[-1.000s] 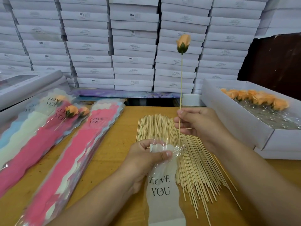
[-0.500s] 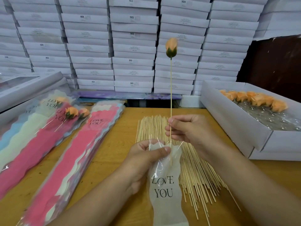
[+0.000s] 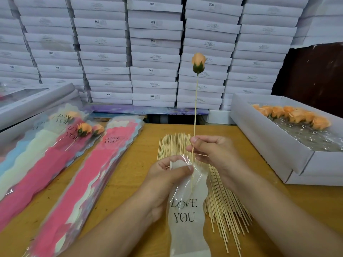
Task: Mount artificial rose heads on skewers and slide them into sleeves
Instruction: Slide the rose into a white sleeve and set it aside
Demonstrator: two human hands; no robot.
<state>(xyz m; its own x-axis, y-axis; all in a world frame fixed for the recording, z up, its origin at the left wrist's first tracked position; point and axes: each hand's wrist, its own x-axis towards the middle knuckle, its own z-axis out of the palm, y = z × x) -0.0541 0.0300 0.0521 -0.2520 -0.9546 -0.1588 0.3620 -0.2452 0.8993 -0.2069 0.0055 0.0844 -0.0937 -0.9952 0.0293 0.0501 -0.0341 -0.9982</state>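
While both grips pinch skewer [image 3: 195, 108] and sleeve [image 3: 187, 216] | wooden table [image 3: 130, 164] | stacked white boxes [image 3: 154, 52]

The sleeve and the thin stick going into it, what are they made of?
Sleeve: apparently thin plastic film, glossy and clear at the mouth, frosted white lower down; it crinkles and glints. Stick: probably bamboo or wood, pale, matte and straight, like the loose skewers.

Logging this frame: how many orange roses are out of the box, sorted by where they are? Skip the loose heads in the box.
Held rose, its skewer pinched by the right hand, tip in the sleeve that the left hand holds: 1
Plainly seen roses on the left sleeve pile: 2
Faint rose under film, farther back: 1
Total: 4
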